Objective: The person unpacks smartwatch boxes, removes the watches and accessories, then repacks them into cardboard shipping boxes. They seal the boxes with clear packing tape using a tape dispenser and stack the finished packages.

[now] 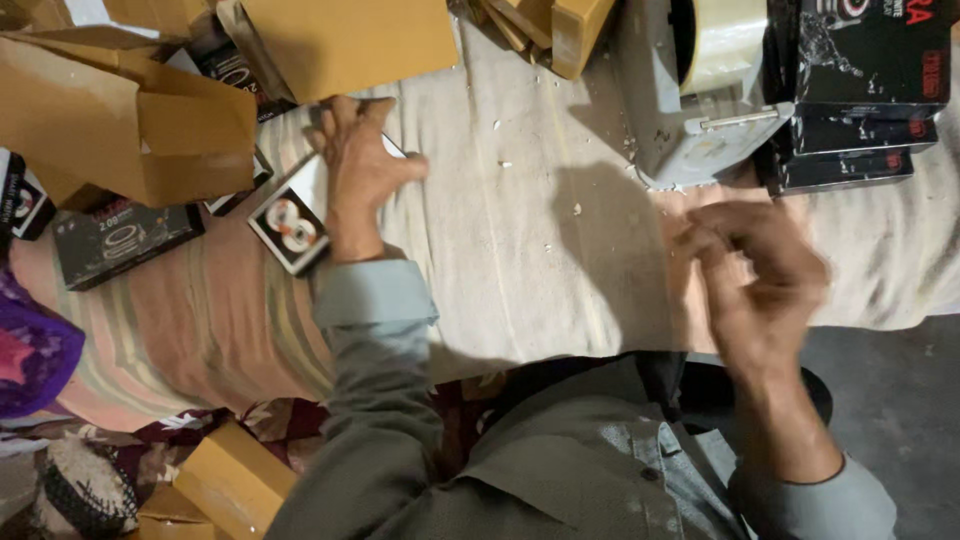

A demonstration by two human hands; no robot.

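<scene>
The left hand (358,170) lies flat, fingers spread, pressing down on a small flat box (292,222) with a white face and a dark border. The box sits directly under the palm and wrist, its long axis running diagonally from the near left up toward the far right, roughly in line with the forearm. Only its near corner and a sliver by the fingers show.

The right hand (758,270) hovers well apart, blurred, fingers curled loosely inward; I cannot tell whether anything is pinched between them. It is just short of a grey tape dispenser (690,120) carrying a roll of clear tape (722,38). The left hand is plainly the nearer one to the box.

Everything rests on a bench covered by a pale, crumb-flecked cloth (520,260), with striped pinkish fabric at the left. Brown cardboard cartons (130,120) crowd the far left, a flat brown sheet (350,40) lies beyond the fingers, more dark little boxes (125,240) lie scattered at the left, and a stack of black boxes (860,100) stands beside the dispenser.
</scene>
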